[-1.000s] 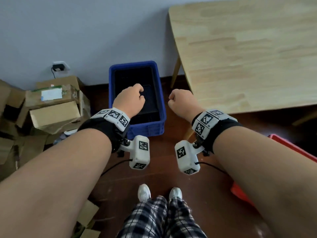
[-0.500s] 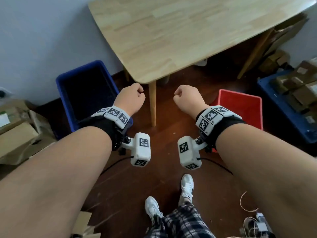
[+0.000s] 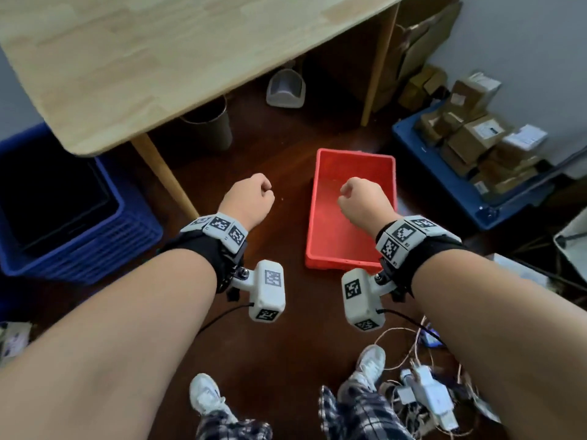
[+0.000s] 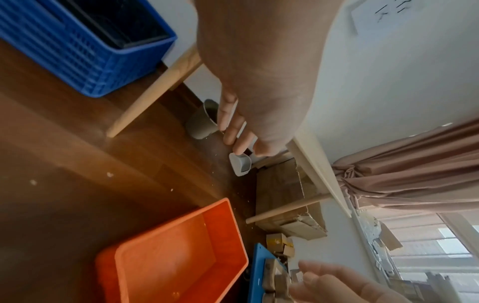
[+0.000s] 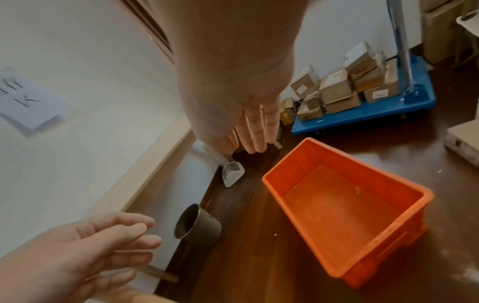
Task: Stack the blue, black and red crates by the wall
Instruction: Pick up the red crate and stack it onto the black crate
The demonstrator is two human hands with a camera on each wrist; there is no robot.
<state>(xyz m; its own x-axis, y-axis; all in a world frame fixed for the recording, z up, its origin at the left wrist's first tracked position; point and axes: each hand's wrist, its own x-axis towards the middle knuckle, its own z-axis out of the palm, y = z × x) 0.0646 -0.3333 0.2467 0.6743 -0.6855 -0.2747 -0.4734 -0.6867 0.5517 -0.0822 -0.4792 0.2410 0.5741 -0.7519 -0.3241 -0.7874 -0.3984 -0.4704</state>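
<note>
So both hands are up in front of the person, empty. The left hand and right hand each have a loosely curled, relaxed grip on nothing, looks like they're just being carried over for the next pickup.

The shallow red plastic crate sits on the dark wood floor right below the right hand, open side up, nothing in it besides maybe a few crumbs. Probably that's the next thing to grab, since both long rims are free for a two-handed lift.

Well left of the red crate, past the light wooden bench leg, is the ribbed blue plastic crate against the wall, with a black crate already nested inside it. So two down, one left by the look of it.

Beyond the red crate, under the bench, there's a grey metal cup and a white plastic scoop. To its right, a blue platform cart piled with cardboard boxes.
</note>
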